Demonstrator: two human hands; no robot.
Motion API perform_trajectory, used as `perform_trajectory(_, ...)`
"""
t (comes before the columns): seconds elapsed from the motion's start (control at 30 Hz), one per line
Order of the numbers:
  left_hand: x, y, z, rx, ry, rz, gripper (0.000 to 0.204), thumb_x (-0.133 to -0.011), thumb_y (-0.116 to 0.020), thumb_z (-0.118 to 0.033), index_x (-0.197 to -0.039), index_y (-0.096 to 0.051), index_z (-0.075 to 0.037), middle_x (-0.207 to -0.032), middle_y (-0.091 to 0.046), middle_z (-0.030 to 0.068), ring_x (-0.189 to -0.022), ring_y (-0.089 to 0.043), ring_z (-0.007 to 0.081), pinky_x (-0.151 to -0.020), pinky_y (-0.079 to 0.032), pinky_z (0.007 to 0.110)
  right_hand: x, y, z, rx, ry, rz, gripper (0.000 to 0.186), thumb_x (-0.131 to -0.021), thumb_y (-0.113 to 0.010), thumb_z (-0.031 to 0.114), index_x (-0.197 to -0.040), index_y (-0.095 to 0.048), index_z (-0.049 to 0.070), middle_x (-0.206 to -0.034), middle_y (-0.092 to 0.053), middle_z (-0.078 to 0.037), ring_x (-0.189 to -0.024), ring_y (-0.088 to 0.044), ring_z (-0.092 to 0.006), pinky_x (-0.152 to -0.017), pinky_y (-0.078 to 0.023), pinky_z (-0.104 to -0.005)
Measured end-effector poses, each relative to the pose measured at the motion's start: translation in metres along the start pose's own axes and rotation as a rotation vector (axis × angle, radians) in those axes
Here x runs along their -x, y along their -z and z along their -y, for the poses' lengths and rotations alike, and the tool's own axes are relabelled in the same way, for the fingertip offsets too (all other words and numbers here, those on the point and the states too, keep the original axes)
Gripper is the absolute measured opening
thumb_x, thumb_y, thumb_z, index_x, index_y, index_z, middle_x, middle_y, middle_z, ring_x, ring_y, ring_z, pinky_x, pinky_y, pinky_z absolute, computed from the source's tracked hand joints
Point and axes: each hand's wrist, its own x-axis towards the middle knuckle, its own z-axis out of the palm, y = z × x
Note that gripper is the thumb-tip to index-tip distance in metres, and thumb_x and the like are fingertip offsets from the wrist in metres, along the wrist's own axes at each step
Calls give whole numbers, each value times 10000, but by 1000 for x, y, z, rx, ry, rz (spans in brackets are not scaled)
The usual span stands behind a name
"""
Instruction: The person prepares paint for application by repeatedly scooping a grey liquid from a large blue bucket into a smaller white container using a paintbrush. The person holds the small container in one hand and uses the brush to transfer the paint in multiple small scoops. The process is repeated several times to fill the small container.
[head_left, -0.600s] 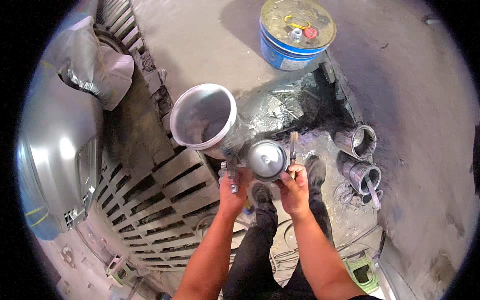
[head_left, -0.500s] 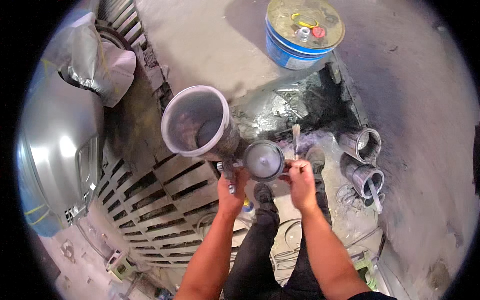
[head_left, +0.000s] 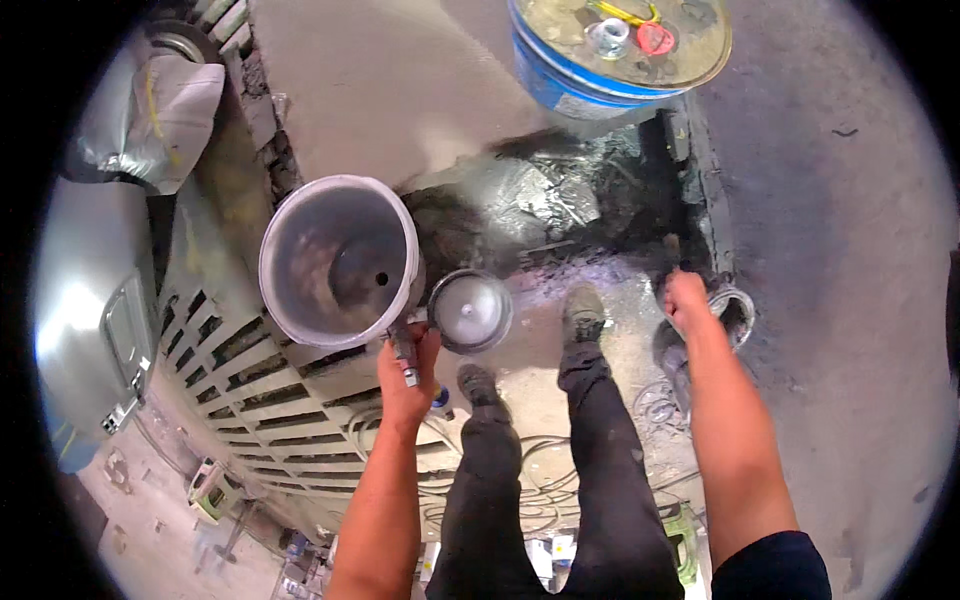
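Gripping a spray gun [head_left: 404,358] in the left hand [head_left: 412,375], to the near left of a blue drum [head_left: 560,80] with an unreadable label [head_left: 585,107]; clasping a brush [head_left: 672,243] in the right hand [head_left: 686,297], in front of it.

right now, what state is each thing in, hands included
Left hand: closed around a metal tool
Right hand: closed on the brush
Grey cup: uncovered, tilted
Round lid: off the cup, close to the left hand
Blue drum: top on
Red cap: beside the white spout, not over it
Silver sheeting: crumpled
Metal can: open, partly hidden
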Motion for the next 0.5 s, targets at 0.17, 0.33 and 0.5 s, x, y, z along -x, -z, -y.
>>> perform_trajectory(0.17,5,8,11,-244,34,-16,153,-871,-633,-146,-927,-597,-8,-777,-619,56,-701,-543,135,-663,-458,306,93,-23,6,36,42,4,150,-894,-470,206,-828,-484,72,-614,-467,-31,-459,-443,-145,-384,-339,-292)
perform_trajectory(0.33,9,-3,15,-190,-48,-90,144,-861,-639,-138,-887,-572,-14,-710,-585,54,-641,-523,148,-617,-441,300,127,10,80,-48,298,-17,122,-883,-516,212,-858,-474,100,-663,-465,-20,-465,-424,-109,-395,-325,-255)
perform_trajectory(0.5,14,-9,11,-56,-47,-98,108,-863,-627,-106,-895,-559,-27,-791,-609,44,-738,-541,129,-685,-456,286,181,-31,226,338,846,-257,366,-855,-651,378,-712,-498,78,-602,-491,-5,-481,-441,-82,-422,-332,-258)
